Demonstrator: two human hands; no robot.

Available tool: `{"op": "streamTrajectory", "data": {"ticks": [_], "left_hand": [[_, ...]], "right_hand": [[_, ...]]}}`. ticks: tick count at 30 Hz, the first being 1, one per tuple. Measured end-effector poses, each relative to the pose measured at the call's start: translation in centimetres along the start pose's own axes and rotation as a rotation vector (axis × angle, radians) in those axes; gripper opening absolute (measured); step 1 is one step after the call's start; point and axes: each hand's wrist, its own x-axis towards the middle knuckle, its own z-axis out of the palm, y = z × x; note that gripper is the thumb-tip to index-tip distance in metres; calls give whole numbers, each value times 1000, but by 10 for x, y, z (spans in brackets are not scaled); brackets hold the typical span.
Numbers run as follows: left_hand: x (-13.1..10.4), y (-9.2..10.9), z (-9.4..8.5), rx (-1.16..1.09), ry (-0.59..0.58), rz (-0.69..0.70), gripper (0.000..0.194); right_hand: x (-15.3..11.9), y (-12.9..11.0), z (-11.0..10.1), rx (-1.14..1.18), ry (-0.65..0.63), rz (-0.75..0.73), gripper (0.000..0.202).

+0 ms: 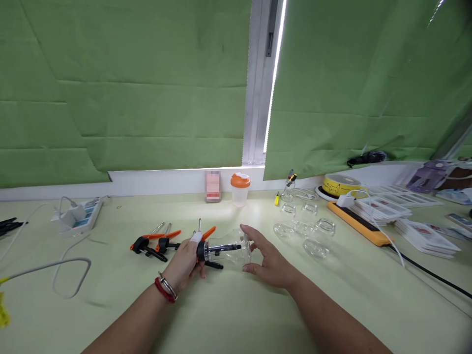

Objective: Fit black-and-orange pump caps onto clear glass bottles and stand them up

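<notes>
A clear glass bottle [224, 250] lies sideways between my hands, just above the table. Its neck meets a black-collared dispenser head [200, 250] with a white part, an orange lever [209, 232] and a dark tube running inside the glass. My left hand [183, 263] is closed around this head at the neck. At the wide base, my right hand [271, 258] curves thumb and fingers around the glass. Left of my left hand lie more black and orange dispenser heads [145, 247] with metal spouts. Several empty glass bottles [320, 239] stand to the right.
An orange-lidded cup [240, 189] and a pink box [213, 187] stand by the wall. An orange power strip [357, 223], yellow tape roll [341, 185] and stacked white cards [426, 237] lie right. A white power strip [83, 216] and grey cable [73, 259] lie left.
</notes>
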Motion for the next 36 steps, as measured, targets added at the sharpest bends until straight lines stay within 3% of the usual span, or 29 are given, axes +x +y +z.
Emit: {"op": "streamTrajectory", "data": {"ticks": [4, 10, 16, 28, 36], "left_hand": [[-1, 1, 2, -23, 5, -96, 44], [1, -5, 1, -18, 34, -67, 43], [-1, -1, 4, -5, 67, -30, 40], [-3, 0, 6, 35, 60, -56, 40], [-1, -2, 8, -5, 79, -77, 41]], "right_hand": [[1, 1, -2, 52, 1, 14, 78], [1, 4, -3, 146, -13, 69, 80], [1, 7, -3, 355, -83, 233, 87], [1, 18, -3, 515, -116, 271, 77], [4, 10, 2, 678, -84, 330, 61]]}}
